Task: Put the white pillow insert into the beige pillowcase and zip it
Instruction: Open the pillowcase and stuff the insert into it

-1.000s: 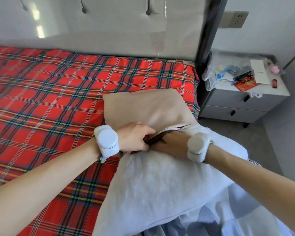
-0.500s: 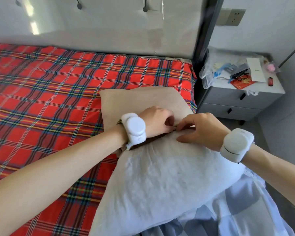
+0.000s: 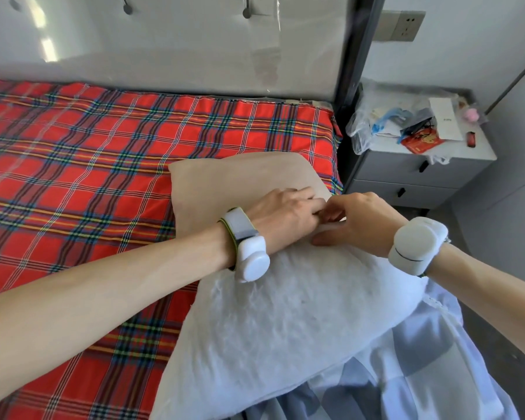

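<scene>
**Hands meet at the pillowcase mouth**

Left hand (image 3: pixel 285 216) and right hand (image 3: pixel 365 222), fingers curled, pinch the near edge of the beige pillowcase (image 3: pixel 225 177). The white pillow insert (image 3: pixel 285 322) lies mostly outside, nearer. Open plaid bed (image 3: pixel 88 183) spreads to its left; the nightstand (image 3: pixel 419 172) stands to its right.

L hand (image 3: pixel 285 218) & R hand (image 3: pixel 365 227) fingertips together, fingers curled, grip unclear
</scene>
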A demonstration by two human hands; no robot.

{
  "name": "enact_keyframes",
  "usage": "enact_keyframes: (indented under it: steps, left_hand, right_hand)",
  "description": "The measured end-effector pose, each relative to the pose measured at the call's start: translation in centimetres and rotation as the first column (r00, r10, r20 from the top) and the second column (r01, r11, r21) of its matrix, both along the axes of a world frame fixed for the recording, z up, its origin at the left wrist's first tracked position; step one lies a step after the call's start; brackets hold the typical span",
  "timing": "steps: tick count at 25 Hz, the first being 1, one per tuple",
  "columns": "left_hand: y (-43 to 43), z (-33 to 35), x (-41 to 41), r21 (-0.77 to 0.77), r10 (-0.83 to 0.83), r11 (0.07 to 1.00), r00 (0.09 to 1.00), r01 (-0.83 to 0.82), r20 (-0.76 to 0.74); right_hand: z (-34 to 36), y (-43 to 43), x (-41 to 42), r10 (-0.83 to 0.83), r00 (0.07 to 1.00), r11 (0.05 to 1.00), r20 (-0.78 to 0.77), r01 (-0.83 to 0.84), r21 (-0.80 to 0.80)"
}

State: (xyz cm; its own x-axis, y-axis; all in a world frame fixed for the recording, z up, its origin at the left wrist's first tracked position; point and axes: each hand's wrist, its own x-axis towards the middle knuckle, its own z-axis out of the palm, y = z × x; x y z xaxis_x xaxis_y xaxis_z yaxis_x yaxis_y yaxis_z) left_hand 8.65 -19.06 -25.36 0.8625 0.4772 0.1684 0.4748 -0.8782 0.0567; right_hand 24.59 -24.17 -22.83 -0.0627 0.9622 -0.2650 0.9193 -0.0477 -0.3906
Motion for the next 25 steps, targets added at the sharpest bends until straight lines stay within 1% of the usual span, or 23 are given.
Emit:
enact_keyframes:
  steps: [1,2,3,4,5,6,7,8,10,13,15,19,22,25]
  left_hand:
    - [-0.3,0.1,0.0,0.014,0.013,1.0,0.999,-0.013,0.045]
    - [-0.2,0.4,0.0,0.008,0.036,0.999,0.999,-0.036,-0.006]
    - [0.0,0.6,0.0,0.028,0.068,0.997,0.993,-0.065,-0.092]
    - [0.3,0.8,-0.2,0.031,0.093,0.996,0.969,-0.088,-0.23]
    - [0.7,1.0,-0.4,0.05,0.103,0.995,0.937,-0.092,-0.334]
    - [0.9,1.3,-0.4,0.091,0.099,0.994,0.901,-0.067,-0.422]
    - [1.2,1.4,-0.4,0.113,0.089,0.993,0.88,-0.041,-0.467]
    - [1.4,1.3,-0.3,0.093,0.094,0.994,0.877,-0.056,-0.47]
    - [1.5,1.2,-0.1,-0.003,0.109,0.992,0.883,-0.124,-0.457]
    - [1.5,2.0,0.2,-0.118,0.104,0.975,0.857,-0.188,-0.505]
    - [1.5,2.4,0.4,-0.154,0.083,0.968,0.83,-0.199,-0.551]
    - [1.1,2.9,0.8,-0.139,0.078,0.969,0.79,-0.203,-0.608]
    - [1.2,3.0,1.1,-0.155,0.067,0.964,0.762,-0.216,-0.644]
    - [0.9,3.1,0.9,-0.124,0.065,0.974,0.759,-0.189,-0.648]
  right_hand:
    - [0.1,0.0,0.2,0.015,1.0,1.0,-0.018,-0.016,-0.018]
    - [0.1,0.0,0.4,0.02,0.999,0.999,-0.039,-0.021,-0.03]
    - [0.0,0.0,0.5,0.015,0.998,0.999,-0.055,-0.017,-0.036]
    - [-0.1,0.0,0.6,0.008,0.998,0.999,-0.07,-0.011,-0.038]
    - [-0.3,-0.1,0.5,0.003,0.997,0.999,-0.083,-0.006,-0.042]
    - [-0.5,-0.2,0.3,0.0,0.995,0.999,-0.097,-0.004,-0.043]
    - [-0.7,-0.3,0.1,0.0,0.994,0.999,-0.108,-0.004,-0.039]
    - [-0.9,-0.4,-0.1,0.006,0.994,1.0,-0.109,-0.009,-0.027]
    - [-1.1,-0.6,-0.3,0.037,0.996,0.999,-0.082,-0.037,0.002]
    - [-1.1,-1.4,-0.7,0.118,0.992,0.993,-0.046,-0.118,0.019]
    - [-1.0,-1.9,-1.3,0.163,0.986,0.986,-0.018,-0.163,0.022]
    - [-1.3,-2.1,-1.9,0.22,0.973,0.973,0.062,-0.224,0.058]
    - [-1.6,-2.3,-1.8,0.225,0.972,0.971,0.075,-0.23,0.066]
    - [-1.9,-2.2,-1.9,0.233,0.969,0.968,0.081,-0.239,0.076]
